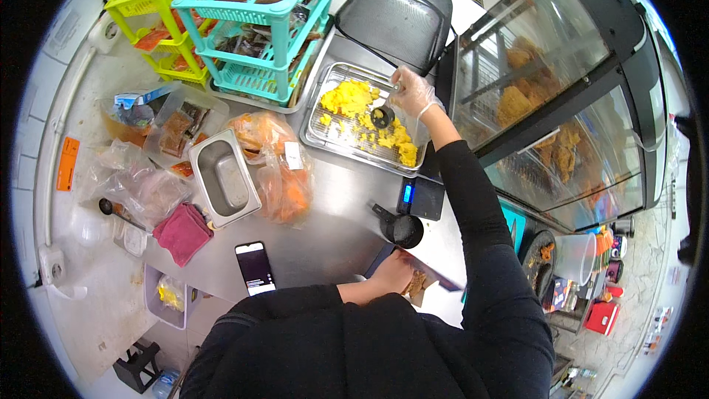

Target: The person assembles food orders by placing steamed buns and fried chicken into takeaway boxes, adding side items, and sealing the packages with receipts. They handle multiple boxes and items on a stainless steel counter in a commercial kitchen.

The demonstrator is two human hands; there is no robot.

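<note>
My right hand [412, 91], in a clear plastic glove, is closed on the handle of a black round scoop [382, 117]. The scoop rests among yellow crumbly food [350, 97] on a wire rack in a metal tray [316, 134]. My bare left hand [394, 272] grips an open box [437, 275] at the table's near edge; brown food [415, 284] shows inside. Between the tray and the box lie a black measuring scoop [405, 231] and a black digital scale [427, 198] with a lit blue display.
An empty steel pan [226, 177], bags of orange food [282, 188], a maroon cloth [183, 233] and a phone [255, 269] lie to the left. Turquoise racks [279, 44] stand at the back left, beside a black chair [396, 16]. A glass display case [554, 83] with fried food stands at right.
</note>
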